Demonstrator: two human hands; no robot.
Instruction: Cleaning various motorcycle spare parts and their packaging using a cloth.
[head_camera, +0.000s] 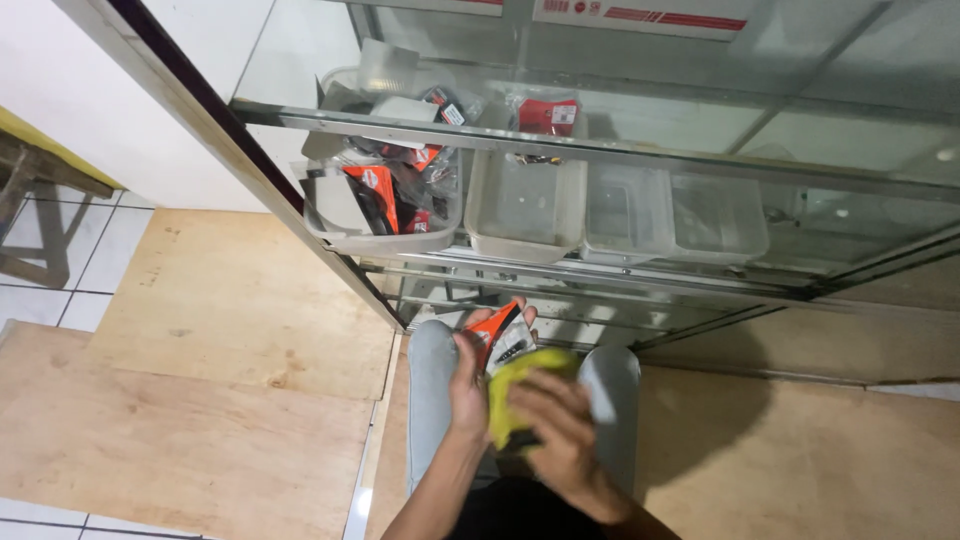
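Small packet wiped with cloth, held over the knees before a glass cabinet.

Left hand (468, 385) grip clamped on an orange-and-black packet (503, 335), long axis tilted up toward the cabinet. Right hand (560, 430) grip closed on a yellow cloth (515, 385), pressed against the packet's lower end. Clear tubs (527, 215) stand on the shelf beyond, well apart.

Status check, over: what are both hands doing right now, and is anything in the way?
Left hand grips orange-and-black packet. Right hand presses yellow cloth against it. Nothing between the hands and the glass cabinet.
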